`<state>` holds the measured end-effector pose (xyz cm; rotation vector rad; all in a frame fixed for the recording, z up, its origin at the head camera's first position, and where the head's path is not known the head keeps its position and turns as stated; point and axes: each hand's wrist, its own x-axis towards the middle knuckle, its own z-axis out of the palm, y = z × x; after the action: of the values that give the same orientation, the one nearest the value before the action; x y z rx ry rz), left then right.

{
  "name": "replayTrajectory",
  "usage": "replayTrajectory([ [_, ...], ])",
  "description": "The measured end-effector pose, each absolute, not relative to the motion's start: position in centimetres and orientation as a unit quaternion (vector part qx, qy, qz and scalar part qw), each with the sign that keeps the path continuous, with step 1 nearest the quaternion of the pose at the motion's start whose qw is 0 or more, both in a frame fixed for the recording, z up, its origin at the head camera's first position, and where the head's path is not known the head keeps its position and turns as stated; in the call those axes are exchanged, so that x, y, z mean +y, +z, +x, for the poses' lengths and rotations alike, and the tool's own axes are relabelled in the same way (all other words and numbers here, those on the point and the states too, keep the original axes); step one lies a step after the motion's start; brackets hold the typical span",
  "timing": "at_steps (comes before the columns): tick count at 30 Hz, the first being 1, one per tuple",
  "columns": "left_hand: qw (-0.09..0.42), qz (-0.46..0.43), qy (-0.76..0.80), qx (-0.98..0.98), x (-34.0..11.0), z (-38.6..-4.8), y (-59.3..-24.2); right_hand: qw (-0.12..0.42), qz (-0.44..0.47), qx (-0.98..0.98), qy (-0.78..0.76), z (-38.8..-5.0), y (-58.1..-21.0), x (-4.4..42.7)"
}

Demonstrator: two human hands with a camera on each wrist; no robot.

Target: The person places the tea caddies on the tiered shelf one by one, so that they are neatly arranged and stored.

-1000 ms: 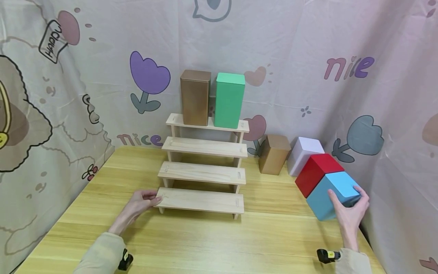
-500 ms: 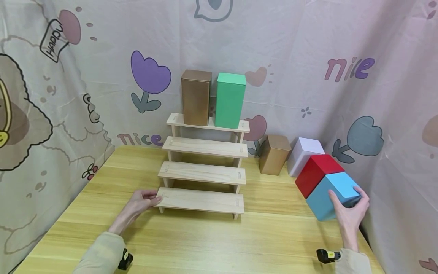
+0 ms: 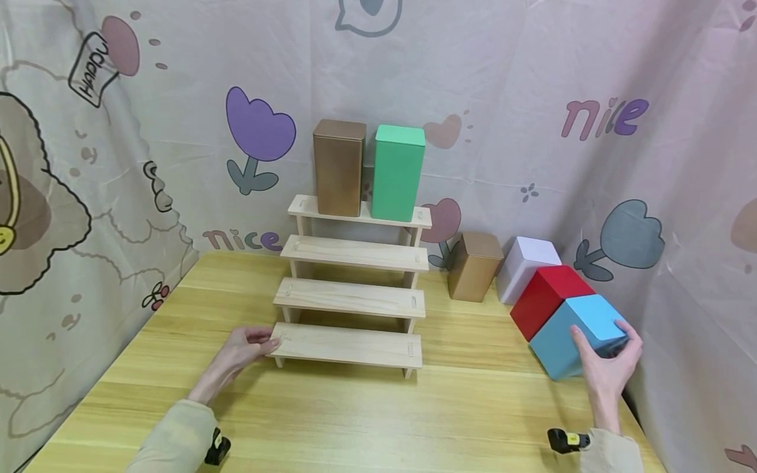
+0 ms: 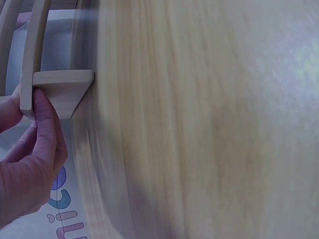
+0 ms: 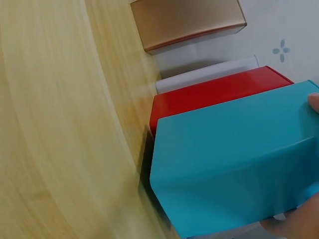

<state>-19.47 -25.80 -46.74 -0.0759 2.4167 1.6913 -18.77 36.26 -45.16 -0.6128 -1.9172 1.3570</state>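
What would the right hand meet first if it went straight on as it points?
The blue box, which the hand grips; beyond it, probably the red box, though the exact line is unclear.

Pale printed fabric (image 3: 503, 72) hangs behind the desk (image 3: 367, 420) and down both its sides, with a darker, shaded stretch toward the back right corner. Its prints include a purple tulip (image 3: 260, 128), a grey-blue tulip (image 3: 631, 236), a small pinkish heart (image 3: 445, 133) and the word "nice" (image 3: 635, 118), lettered twice. The desk has a yellowish wood grain, and pale glare (image 4: 308, 64) lies on it in the left wrist view
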Motion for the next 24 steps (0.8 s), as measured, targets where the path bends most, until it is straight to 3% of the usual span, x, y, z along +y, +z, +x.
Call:
replayTrajectory([
  [15,0.096,-0.033,0.567,0.818,-25.7,-19.6,-46.7,0.393,-0.205,-0.724,0.529,-18.7,-43.3,36.0],
  [24,0.094,-0.026,0.572,0.814,-25.7,-19.5,-46.7,0.39,-0.201,-0.724,0.532,-18.6,-41.4,35.3],
])
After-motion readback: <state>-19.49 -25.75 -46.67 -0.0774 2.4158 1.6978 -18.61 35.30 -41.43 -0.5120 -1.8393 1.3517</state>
